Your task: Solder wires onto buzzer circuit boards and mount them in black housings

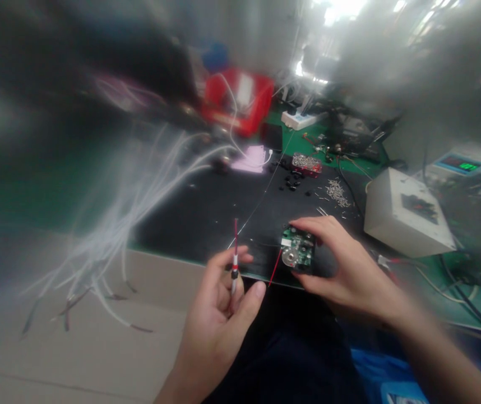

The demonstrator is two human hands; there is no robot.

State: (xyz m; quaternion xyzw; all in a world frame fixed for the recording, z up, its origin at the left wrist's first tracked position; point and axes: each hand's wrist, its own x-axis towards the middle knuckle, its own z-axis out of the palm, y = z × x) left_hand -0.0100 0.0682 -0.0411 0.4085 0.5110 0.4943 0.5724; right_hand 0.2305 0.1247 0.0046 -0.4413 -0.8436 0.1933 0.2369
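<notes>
My right hand (341, 264) grips a small green circuit board (301, 247) by its edges, with the thumb below and the fingers above. The board carries a round silvery part and a white block. A red wire (275, 268) slants down from its left side toward my left thumb. In my left hand (219, 314), a thin white cable end (235, 275) stands upright between curled fingers. It has a black ring and a dark red tip; its lower part is hidden by the hand. My left thumb is apart from it.
White cables (139, 207) hang over the bench's left edge. A black mat (190, 219) bears small black parts (293, 184) and loose metal pins (337, 192). Behind are a pin-filled box (306, 164) and a red bin (240, 120). A white box (408, 213) stands at right.
</notes>
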